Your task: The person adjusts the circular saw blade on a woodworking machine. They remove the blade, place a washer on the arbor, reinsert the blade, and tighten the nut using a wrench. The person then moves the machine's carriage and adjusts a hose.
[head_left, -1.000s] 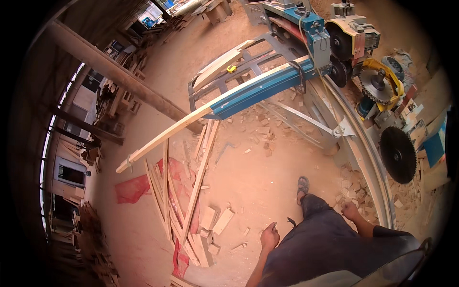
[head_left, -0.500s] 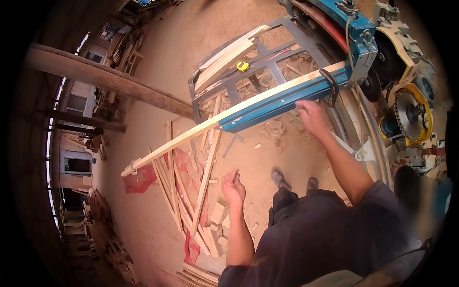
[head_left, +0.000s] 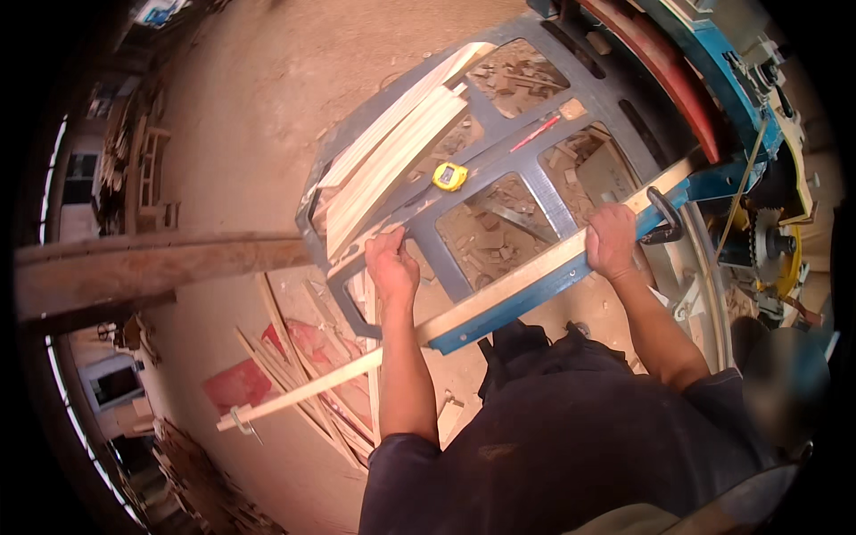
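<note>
My right hand point(head_left: 612, 239) is wrapped over a long pale wooden strip point(head_left: 499, 292), which lies along a blue metal rail point(head_left: 508, 312). A black clamp point(head_left: 662, 217) grips the strip and rail just beyond that hand. My left hand point(head_left: 392, 266) is at the near edge of a dark grey slotted metal frame point(head_left: 430, 260), its fingers curled by the ends of several pale boards point(head_left: 397, 165). Whatever lies under those fingers is hidden. A yellow tape measure point(head_left: 449, 176) rests on the frame, right of the boards. A small metal clamp point(head_left: 242, 423) hangs at the strip's far left end.
Loose wooden strips point(head_left: 308, 392) and red sheeting point(head_left: 236, 383) lie on the floor at left. A red pencil-like stick point(head_left: 535, 134) is on the frame. Circular saw blades point(head_left: 769, 245) stand at right. A thick beam point(head_left: 160, 267) crosses the left side.
My left hand has moved up and forward to the frame's edge. My right hand has closed over the wooden strip. The view has shifted closer to the frame.
</note>
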A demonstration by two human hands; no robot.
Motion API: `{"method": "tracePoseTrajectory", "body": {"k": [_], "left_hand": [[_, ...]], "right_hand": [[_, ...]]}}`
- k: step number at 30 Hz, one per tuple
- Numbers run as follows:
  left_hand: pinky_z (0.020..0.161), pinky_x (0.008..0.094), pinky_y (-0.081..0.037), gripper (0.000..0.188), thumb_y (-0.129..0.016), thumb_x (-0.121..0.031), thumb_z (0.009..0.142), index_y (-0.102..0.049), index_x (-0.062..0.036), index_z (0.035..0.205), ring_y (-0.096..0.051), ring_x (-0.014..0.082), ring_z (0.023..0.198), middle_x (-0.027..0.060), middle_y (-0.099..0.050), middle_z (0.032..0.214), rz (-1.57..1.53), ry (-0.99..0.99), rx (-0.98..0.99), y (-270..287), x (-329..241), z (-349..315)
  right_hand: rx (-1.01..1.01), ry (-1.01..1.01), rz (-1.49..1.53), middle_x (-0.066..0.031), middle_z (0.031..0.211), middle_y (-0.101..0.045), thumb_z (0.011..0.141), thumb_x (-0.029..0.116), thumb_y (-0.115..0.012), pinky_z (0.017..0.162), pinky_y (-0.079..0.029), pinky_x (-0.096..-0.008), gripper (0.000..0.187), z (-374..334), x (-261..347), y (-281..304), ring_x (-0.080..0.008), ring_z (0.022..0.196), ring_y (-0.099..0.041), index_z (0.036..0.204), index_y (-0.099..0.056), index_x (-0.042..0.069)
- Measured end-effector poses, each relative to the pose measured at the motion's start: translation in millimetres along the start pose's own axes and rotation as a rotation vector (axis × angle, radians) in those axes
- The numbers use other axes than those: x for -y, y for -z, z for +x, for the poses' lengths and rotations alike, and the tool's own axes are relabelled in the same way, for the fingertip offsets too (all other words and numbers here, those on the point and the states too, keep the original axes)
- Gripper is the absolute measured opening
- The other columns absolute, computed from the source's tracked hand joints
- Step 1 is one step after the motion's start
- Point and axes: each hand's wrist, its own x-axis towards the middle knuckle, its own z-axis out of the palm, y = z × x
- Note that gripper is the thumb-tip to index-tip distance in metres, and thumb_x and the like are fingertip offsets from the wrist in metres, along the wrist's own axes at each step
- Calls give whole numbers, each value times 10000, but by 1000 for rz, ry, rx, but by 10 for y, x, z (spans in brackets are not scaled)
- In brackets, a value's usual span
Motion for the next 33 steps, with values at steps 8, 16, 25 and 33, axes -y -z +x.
{"method": "tracePoseTrajectory", "body": {"k": [8, 16, 25, 33], "left_hand": [[820, 452, -478, 258, -630, 55, 782, -702, -32, 1014, -584, 377, 924, 152, -672, 984, -52, -193, 136, -637, 512, 369], [912, 488, -456, 195, -630, -24, 876, -660, 80, 1038, -575, 426, 1004, 230, -652, 1075, -137, -149, 119, -568, 176, 265], [889, 475, -472, 268, -652, -60, 914, -623, 82, 1139, -573, 427, 1002, 253, -621, 1108, -449, -158, 497, -362, -1081, -658], [1092, 510, -318, 664, -736, -144, 892, -434, 68, 1443, -447, 450, 1246, 300, -497, 1360, -93, -160, 488, -590, -1575, -1107]], "right_hand": [[65, -39, -33, -115, 922, -580, 674, 184, -602, 894, -424, -488, 216, 83, -57, -7, -330, 979, -583, 864, -588, 82], [74, -94, -17, -100, 892, -562, 678, 199, -647, 944, -431, -466, 190, 38, -50, 93, -313, 972, -574, 816, -574, 91], [-10, -96, -4, -87, 856, -573, 735, 223, -671, 981, -413, -446, 155, -203, -116, 104, -289, 931, -567, 798, -603, 99], [161, -86, -62, -63, 897, -660, 805, 283, -658, 1082, -307, -487, 210, -178, -191, 52, -235, 1018, -598, 895, -716, 103]]}}
